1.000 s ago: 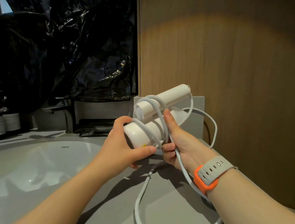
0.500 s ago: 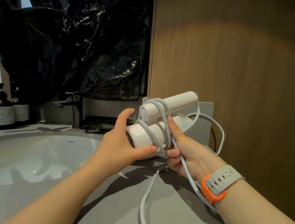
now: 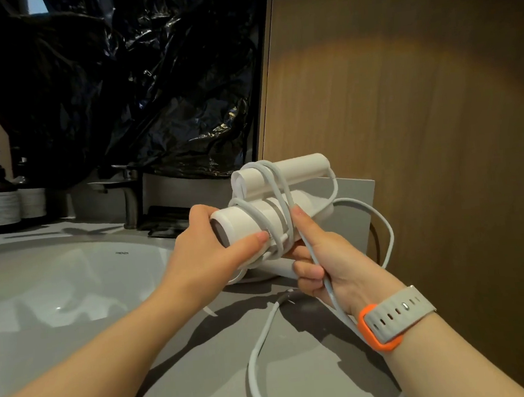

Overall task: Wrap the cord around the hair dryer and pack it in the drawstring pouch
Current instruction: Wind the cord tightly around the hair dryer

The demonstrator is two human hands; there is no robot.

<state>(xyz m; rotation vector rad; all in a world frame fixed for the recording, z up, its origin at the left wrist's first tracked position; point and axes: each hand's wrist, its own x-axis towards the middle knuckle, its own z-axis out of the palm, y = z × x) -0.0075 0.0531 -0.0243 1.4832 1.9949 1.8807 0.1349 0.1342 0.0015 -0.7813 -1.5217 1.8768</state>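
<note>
Tension is the whole game here: several turns of cord (image 3: 255, 355) already sit around the folded white hair dryer (image 3: 296, 169), held just above the grey counter (image 3: 205, 375) beside the basin (image 3: 72, 276), while plenty of slack hangs in a loop off to the right and trails down across the counter. Best play, I'd say, is to lay each new turn snug beside the last and pin the coils so none slides off the barrel's end. Left hand (image 3: 203, 259) is wrapped round the barrel near its dark end, thumb reaching the nearest wrap. Right hand (image 3: 331, 265) has fingers curled round the loose run of cord, thumb pressed up against the coils. No drawstring pouch in view.
</note>
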